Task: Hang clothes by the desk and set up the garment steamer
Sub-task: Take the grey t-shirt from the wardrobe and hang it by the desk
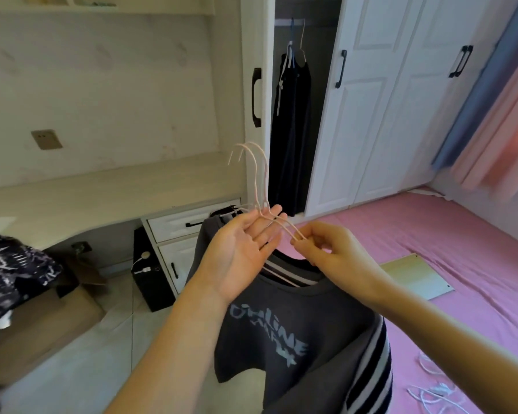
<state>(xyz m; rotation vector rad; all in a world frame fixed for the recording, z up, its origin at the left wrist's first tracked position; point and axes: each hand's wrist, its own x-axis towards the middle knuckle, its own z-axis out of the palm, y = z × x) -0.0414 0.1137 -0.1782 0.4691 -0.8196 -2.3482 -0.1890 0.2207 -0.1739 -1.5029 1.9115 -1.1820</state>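
Note:
Two thin pale pink hangers (pixel 259 174) stand upright in front of me, hooks pointing left. A dark grey T-shirt (pixel 296 339) with light blue lettering and striped sleeves hangs from them. My left hand (pixel 240 252) is palm up with spread fingers, the hangers' necks resting across its fingertips. My right hand (pixel 326 249) pinches a hanger's shoulder wire just right of the left fingers. The desk (pixel 87 198) lies to the left. No steamer is in view.
An open wardrobe (pixel 302 115) behind holds a black garment (pixel 290 130) on a rail. A pink bed (pixel 431 249) with a board and white cables fills the right. Cardboard boxes (pixel 57 318), a black tower and desk drawers (pixel 192 225) sit at the left. A patterned dark cloth lies far left.

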